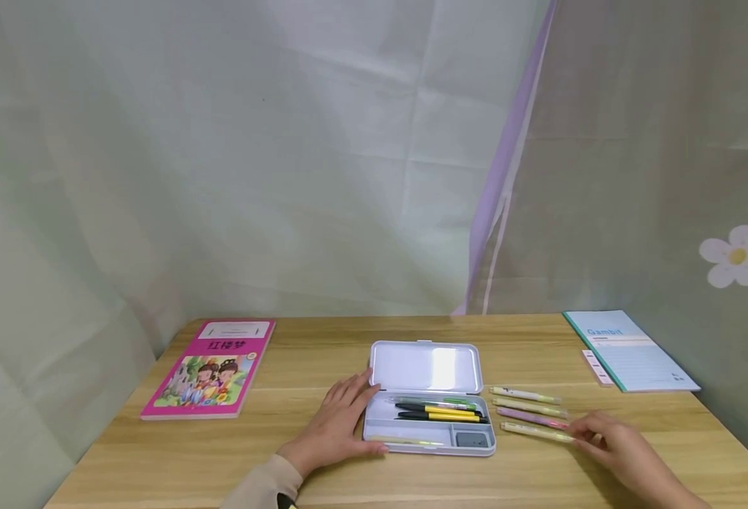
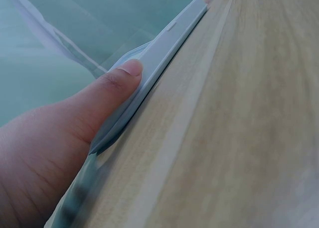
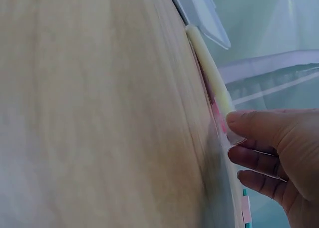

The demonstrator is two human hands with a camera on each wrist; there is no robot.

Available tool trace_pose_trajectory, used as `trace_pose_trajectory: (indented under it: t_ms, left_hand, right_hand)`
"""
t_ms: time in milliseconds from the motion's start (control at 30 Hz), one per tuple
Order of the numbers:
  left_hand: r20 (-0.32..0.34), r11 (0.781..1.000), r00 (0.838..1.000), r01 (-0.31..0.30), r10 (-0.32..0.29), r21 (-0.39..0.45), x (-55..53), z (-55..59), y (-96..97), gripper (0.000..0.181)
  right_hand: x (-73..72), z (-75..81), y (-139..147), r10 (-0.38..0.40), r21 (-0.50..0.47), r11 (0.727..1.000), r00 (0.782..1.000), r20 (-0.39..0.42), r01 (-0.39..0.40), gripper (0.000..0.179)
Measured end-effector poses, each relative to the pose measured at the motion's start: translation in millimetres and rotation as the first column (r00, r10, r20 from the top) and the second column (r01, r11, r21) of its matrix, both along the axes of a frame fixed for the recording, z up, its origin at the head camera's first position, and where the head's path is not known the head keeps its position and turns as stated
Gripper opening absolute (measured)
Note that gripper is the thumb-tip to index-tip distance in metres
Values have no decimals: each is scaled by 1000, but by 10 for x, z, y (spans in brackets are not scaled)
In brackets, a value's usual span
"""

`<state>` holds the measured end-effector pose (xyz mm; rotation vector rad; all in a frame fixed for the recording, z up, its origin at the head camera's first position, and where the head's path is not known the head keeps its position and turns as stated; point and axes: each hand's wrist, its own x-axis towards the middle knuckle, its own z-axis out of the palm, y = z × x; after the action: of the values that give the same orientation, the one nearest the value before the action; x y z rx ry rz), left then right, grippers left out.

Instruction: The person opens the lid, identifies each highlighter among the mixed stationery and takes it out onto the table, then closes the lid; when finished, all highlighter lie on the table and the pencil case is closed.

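Observation:
An open pencil case (image 1: 429, 422), white with its lid laid back, lies at the middle of the table. My left hand (image 1: 336, 426) rests along its left side, fingers extended by the lid and thumb on the front rim. In the left wrist view that thumb (image 2: 119, 81) presses on the case's edge. My right hand (image 1: 618, 452) pinches the right end of a pale yellow highlighter pen (image 1: 536, 432) between thumb and fingers. This pen is the nearest of a row right of the case, behind it a pink pen (image 1: 532, 418) and two other pale ones.
Inside the case are yellow-and-black pens (image 1: 444, 417), a green-clipped clear pen, a pale yellow pen and a grey eraser (image 1: 471, 440). A pink book (image 1: 208, 375) lies at left. At right are a Gambit notebook (image 1: 631, 353) and a small pink strip (image 1: 597, 367). Curtains hang behind.

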<state>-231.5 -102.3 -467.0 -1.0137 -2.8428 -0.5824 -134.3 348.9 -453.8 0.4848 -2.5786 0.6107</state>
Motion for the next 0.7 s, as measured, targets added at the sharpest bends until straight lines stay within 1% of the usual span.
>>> trace_pose_trajectory:
  t_ms: [100,167,333,433,533,700]
  left_hand:
    - [2,1000,1000,-3,3,2,2,-5,-6,100]
    - [1,1000,1000,-4,4,3,2,-7,-7,100]
    - [0,1000,1000,0,0,7,4,-4,-4,99]
    - [1,1000,1000,1,-1,9,3,-3,-2,99]
    - [-7,1000,1000,2,-2,8,0,-5,0,99]
    - [-27,1000,1000,6,-6,8,-5,-12,-1,99]
  right_hand:
    - [-1,-13,12,3,31,1000,1000,28,-4,26]
    - [-3,-20,18,6,51,999,999,33,-7,25]
    - [-25,-25,19,20,109,994,1000,16,-22,25]
    - [-41,-26,20,28,142,989,1000,5,-29,21]
    - [-45,-28,22,32,154,988,999,-5,-31,18]
    - [-42,-26,13,26,148,989,1000,5,-26,24]
